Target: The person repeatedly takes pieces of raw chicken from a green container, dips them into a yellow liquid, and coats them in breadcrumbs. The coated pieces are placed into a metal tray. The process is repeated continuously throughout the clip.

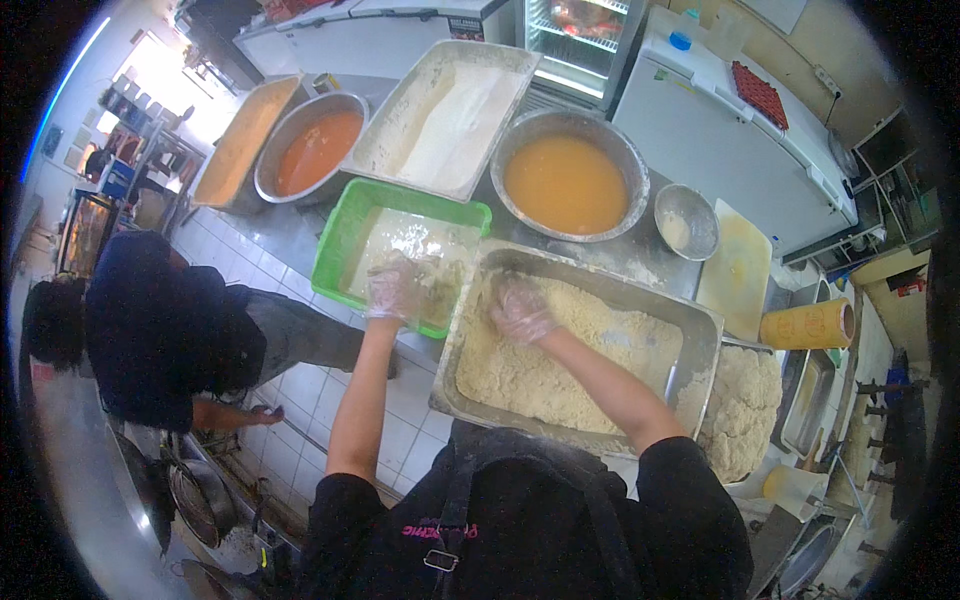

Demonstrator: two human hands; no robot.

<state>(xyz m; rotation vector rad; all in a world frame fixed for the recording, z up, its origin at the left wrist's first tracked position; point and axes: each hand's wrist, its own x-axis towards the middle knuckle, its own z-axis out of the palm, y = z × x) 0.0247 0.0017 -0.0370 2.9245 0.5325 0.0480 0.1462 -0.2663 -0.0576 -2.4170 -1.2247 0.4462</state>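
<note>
My left hand (393, 289), in a clear plastic glove, reaches into a green plastic tub (324, 262) of whitish liquid, beside pale pieces at the tub's right side; whether it grips one cannot be seen. My right hand (519, 309), gloved too and slightly blurred, is in the left part of a deep steel pan (450, 375) of pale, crumbly flour or breading (517, 382). Its fingers are partly hidden in shadow, so what they hold is unclear. The tub and the pan stand side by side.
Behind stand a steel pan of white powder (457, 120), bowls of orange (319, 150) and yellow-orange liquid (566, 184), and a small metal bowl (686, 221). Rightward are a cutting board (739, 270), a plastic-wrap roll (806, 324) and heaped breading (742, 412). A person (172, 330) bends at the left.
</note>
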